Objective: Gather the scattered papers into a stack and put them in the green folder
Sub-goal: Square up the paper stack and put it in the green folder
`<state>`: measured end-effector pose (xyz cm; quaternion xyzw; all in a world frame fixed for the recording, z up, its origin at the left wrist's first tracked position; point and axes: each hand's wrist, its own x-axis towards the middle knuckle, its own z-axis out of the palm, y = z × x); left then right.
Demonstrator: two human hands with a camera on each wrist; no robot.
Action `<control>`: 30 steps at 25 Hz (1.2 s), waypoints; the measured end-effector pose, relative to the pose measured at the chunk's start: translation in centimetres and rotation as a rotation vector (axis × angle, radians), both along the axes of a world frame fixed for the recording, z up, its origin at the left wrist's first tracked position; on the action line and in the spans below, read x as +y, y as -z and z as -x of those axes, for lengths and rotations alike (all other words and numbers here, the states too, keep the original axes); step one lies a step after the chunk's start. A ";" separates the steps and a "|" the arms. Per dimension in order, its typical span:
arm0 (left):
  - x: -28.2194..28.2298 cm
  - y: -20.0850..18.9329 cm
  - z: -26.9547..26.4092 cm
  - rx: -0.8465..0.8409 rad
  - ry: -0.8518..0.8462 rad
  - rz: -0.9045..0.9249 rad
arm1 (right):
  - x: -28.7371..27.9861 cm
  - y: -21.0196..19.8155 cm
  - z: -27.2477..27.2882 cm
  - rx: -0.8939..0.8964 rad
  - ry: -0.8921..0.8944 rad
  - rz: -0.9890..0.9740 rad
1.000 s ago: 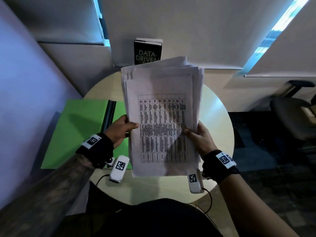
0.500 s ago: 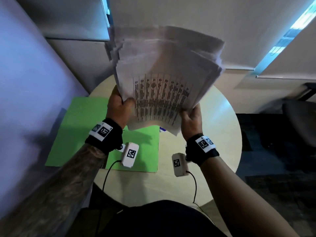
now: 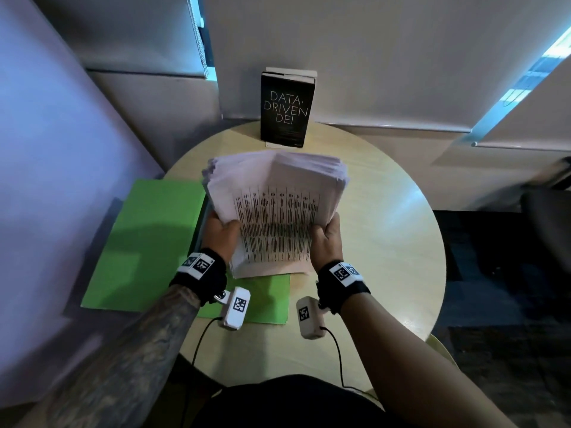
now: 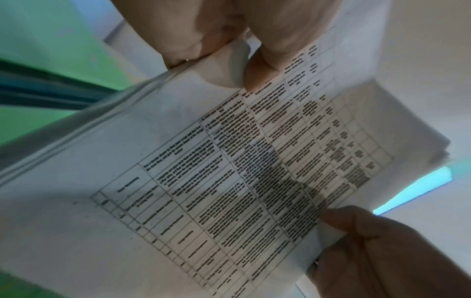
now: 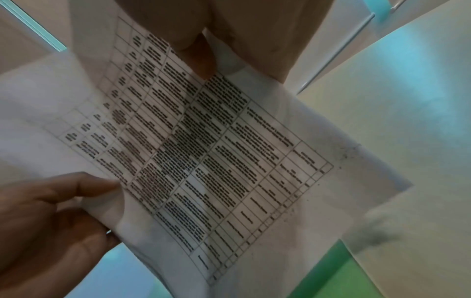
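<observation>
I hold a thick stack of white papers (image 3: pixel 275 211) with both hands over the round table; its top sheet carries a printed table. My left hand (image 3: pixel 221 231) grips the stack's left edge and my right hand (image 3: pixel 327 239) grips its right edge. The stack's near edge meets the right half of the open green folder (image 3: pixel 145 242), and the far end fans up and away from me. In the left wrist view my left hand's thumb (image 4: pixel 262 68) lies on the printed sheet (image 4: pixel 229 181). In the right wrist view my right hand's thumb (image 5: pixel 196 54) presses on the same sheet (image 5: pixel 203 161).
A black book (image 3: pixel 287 109) titled DATA-DRIVEN DEI stands upright at the table's far edge against the wall. The light wood table (image 3: pixel 386 242) shows bare to the right of the stack. A dark chair (image 3: pixel 547 223) sits at far right. A wall runs close on the left.
The stack was raised high in front of me half a second ago; both hands have brought it down and away, so its near edge now meets the folder. Both grips are unchanged.
</observation>
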<state>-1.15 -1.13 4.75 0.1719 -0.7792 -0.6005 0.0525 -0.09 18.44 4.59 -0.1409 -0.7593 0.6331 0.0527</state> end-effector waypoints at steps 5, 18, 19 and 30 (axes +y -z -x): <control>-0.1 -2.9 0.9 0.250 0.060 0.127 | -1.1 -2.5 0.5 0.227 -0.038 -0.068; -0.4 -1.0 0.5 0.045 0.098 0.150 | 1.5 -0.2 0.6 -0.068 0.002 -0.093; -1.3 -2.0 1.1 0.098 0.122 0.204 | 2.9 -1.9 0.9 0.025 0.060 -0.192; -5.4 -8.7 3.3 0.500 -0.058 0.458 | 6.2 -14.1 3.4 0.344 -0.342 -0.297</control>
